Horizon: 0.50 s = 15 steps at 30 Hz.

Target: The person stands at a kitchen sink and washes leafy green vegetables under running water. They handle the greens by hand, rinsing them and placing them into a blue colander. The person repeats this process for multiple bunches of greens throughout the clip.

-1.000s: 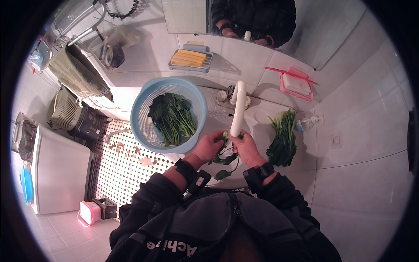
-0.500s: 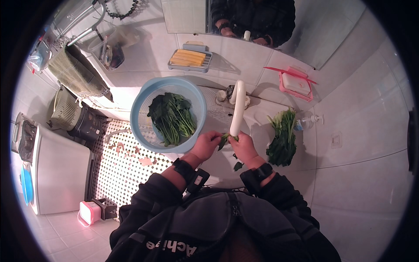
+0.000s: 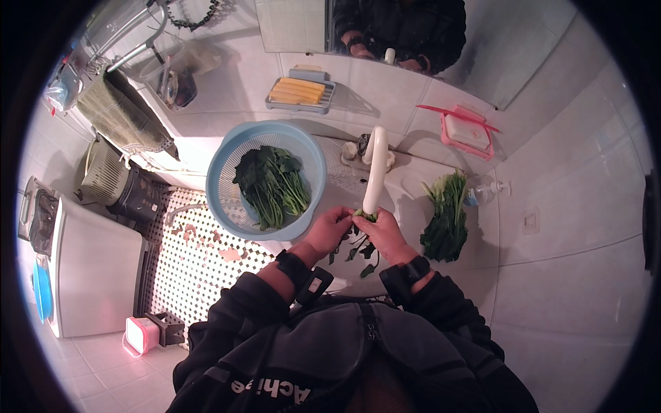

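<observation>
Both my hands are together over the sink (image 3: 406, 182), just under the tip of a white faucet spout (image 3: 376, 168). My right hand (image 3: 387, 237) is closed round leafy greens (image 3: 367, 270), whose dark leaves hang down between the wrists. Pale cut stem ends show at the top of the grip, below the spout. My left hand (image 3: 329, 230) pinches the same greens from the other side; its fingertips are partly hidden. To the left stands a light blue colander (image 3: 215, 182) with a pile of dark leafy greens (image 3: 272, 186) in it.
Right of the sink lies another bunch of greens (image 3: 446, 220), beside a clear pump bottle (image 3: 485, 191). Soap dishes, one grey (image 3: 299, 103) and one pink (image 3: 468, 141), hang on the wall under a mirror (image 3: 406, 34). A white appliance (image 3: 100, 268) stands far left.
The greens in my hands have turned, so the stem ends now point up and more leaves hang below. My hands stay in nearly the same place.
</observation>
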Each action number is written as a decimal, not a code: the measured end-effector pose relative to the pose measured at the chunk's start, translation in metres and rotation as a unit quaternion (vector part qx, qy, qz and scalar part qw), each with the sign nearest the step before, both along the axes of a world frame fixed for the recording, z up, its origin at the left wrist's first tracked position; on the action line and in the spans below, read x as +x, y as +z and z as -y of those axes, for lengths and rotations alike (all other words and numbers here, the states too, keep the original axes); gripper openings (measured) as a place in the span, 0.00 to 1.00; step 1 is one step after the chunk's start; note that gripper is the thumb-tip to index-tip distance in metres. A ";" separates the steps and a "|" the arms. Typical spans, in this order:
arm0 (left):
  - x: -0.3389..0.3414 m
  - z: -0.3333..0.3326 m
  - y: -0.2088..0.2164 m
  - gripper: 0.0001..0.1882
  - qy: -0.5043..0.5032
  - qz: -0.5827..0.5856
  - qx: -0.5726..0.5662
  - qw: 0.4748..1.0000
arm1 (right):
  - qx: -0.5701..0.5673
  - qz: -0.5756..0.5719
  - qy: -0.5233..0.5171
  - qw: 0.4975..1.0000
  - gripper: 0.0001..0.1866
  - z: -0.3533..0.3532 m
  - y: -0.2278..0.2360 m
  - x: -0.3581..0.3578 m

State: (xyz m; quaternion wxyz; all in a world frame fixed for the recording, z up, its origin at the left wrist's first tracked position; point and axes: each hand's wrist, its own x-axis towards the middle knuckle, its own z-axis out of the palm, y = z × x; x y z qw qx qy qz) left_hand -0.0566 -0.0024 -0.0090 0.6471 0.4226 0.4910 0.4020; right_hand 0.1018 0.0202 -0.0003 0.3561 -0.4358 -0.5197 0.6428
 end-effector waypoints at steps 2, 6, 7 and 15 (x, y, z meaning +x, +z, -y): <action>-0.001 -0.001 0.002 0.10 0.006 0.013 0.018 1.000 | -0.013 0.025 -0.012 1.000 0.09 0.000 0.001 0.000; -0.008 -0.002 0.007 0.11 0.001 -0.050 0.039 0.998 | -0.030 0.038 -0.002 0.999 0.09 -0.001 0.011 0.005; -0.010 -0.002 0.008 0.11 -0.003 -0.073 0.051 0.996 | -0.030 0.042 -0.007 0.999 0.09 0.000 0.014 0.006; -0.006 -0.002 0.012 0.10 0.005 -0.176 0.108 0.978 | -0.079 -0.005 -0.038 0.996 0.08 0.002 0.011 -0.002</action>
